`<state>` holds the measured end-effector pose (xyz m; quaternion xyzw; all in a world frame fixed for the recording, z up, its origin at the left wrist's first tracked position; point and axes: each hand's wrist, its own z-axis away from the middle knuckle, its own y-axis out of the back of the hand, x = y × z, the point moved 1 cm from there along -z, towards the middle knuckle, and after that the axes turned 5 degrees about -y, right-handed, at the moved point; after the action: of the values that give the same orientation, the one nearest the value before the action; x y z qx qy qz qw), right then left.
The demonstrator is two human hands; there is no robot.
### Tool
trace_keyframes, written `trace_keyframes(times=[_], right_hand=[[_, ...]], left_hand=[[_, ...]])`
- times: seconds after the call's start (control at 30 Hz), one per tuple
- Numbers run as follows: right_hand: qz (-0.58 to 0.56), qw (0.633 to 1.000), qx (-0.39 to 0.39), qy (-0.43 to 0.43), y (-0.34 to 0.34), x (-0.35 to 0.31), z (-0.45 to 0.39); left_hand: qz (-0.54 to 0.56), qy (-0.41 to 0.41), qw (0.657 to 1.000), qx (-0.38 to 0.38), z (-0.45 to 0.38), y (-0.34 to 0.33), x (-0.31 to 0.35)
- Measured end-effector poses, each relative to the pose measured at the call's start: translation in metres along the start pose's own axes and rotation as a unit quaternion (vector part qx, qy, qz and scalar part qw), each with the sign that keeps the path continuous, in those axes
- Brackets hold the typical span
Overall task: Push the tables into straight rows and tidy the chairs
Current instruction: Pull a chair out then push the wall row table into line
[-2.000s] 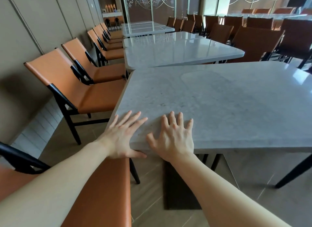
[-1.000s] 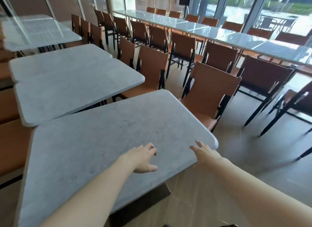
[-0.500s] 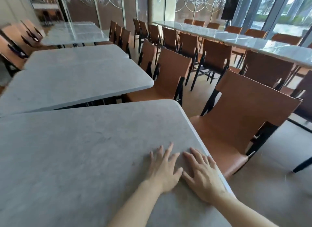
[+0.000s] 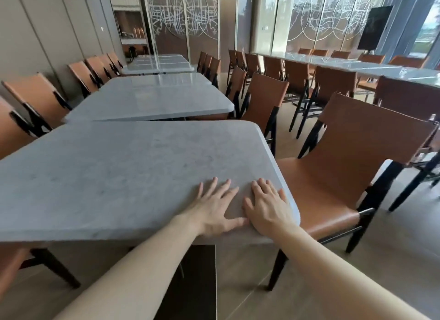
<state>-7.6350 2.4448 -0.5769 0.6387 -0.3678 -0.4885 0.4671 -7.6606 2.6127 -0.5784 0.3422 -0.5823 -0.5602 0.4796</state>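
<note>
A grey marble table (image 4: 123,167) fills the foreground and sits skewed against the second grey table (image 4: 152,100) behind it, their edges not parallel. My left hand (image 4: 214,207) lies flat on the near table's top by its near right corner, fingers spread. My right hand (image 4: 269,205) lies flat beside it, closer to the rounded corner, thumbs almost touching. A brown leather chair (image 4: 338,176) stands tucked against the table's right side.
More grey tables (image 4: 159,62) continue the row toward the glass wall. Orange chairs (image 4: 38,100) line the left wall side. Brown chairs (image 4: 262,98) stand along the right, and a long table (image 4: 345,64) with chairs runs at the far right. Bare floor (image 4: 404,260) lies to my right.
Both hands went from the table's near left corner to its near right corner and now press flat there. My view swung back toward the row of tables.
</note>
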Motion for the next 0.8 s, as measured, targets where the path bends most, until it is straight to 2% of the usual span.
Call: trace_keyframes(times=[0.17,0.27,0.53,0.8], right_hand=[[-0.001,0.999,0.022,0.024,-0.002,0.005,0.018],[0.050,0.998,0.029,0.034,-0.007,0.005,0.023],[0.060,0.996,0.040,0.059,-0.006,0.011,0.016],[0.064,0.994,0.044,0.075,-0.002,0.035,-0.014]], left_hand=[[-0.081,-0.019,0.995,-0.056,0.014,-0.001,0.003],[-0.053,-0.015,0.998,-0.037,0.013,-0.004,0.002],[-0.067,-0.023,0.996,-0.053,0.004,-0.001,-0.002],[-0.059,-0.029,0.998,-0.010,-0.024,0.001,0.005]])
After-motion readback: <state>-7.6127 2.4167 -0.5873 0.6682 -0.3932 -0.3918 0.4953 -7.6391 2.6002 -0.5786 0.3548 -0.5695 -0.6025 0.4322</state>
